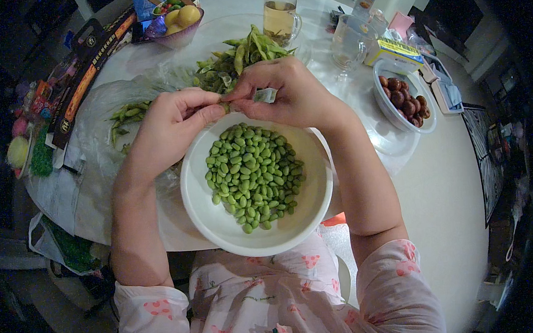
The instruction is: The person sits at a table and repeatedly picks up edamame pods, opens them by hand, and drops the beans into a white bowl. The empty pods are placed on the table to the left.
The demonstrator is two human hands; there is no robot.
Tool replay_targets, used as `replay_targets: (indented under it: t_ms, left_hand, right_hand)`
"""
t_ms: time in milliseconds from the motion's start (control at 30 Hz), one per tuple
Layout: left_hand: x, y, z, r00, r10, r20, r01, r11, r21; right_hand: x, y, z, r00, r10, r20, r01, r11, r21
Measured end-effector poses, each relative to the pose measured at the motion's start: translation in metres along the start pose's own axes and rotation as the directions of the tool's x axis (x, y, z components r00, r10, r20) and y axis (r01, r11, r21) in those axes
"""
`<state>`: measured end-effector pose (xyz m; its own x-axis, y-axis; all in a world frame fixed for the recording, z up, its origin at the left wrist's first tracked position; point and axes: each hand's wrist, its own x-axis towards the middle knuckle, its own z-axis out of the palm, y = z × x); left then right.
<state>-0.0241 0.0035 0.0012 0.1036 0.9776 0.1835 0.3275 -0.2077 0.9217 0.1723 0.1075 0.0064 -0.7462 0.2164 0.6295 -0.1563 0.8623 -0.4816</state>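
Observation:
A white bowl (319, 200) holding many shelled green soybeans (249, 176) sits at the near edge of the table. Above its far rim, my left hand (172, 122) and my right hand (285, 94) meet at the fingertips. Both pinch a small greenish-brown piece (225, 104), probably a soybean pod, mostly hidden by the fingers. Just beyond the hands lies a heap of green pods (246, 53). More pods (130, 113) lie left of my left hand on a clear plastic bag (94, 117).
On the right stand a plastic tub (383, 97) of dark round fruit, a yellow box (394, 53) and a glass pitcher (348, 42). A glass mug of tea (280, 17) and a purple fruit basket (182, 32) are at the back. A long dark box (87, 81) lies left.

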Motion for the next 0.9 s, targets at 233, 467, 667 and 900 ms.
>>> replay_targets:
  t_ms: [233,467,667,900]
  left_hand:
    - [0.0,0.002,0.012,0.978,0.067,-0.198,-0.038,0.988,0.15]
    - [0.001,0.001,0.021,0.908,0.273,-0.317,-0.134,0.907,0.399]
    - [0.002,-0.004,0.023,0.916,0.219,-0.336,-0.086,0.925,0.37]
    - [0.0,0.003,0.026,0.874,0.365,-0.321,-0.169,0.847,0.503]
  right_hand:
    - [-0.001,-0.004,0.001,0.996,0.093,-0.001,-0.093,0.995,0.034]
    - [0.001,-0.007,0.002,0.987,0.158,-0.022,-0.159,0.986,-0.04]
    - [0.001,-0.007,0.005,0.994,0.084,-0.074,-0.096,0.981,-0.168]
    - [0.002,-0.006,0.004,0.997,0.036,-0.066,-0.051,0.971,-0.233]
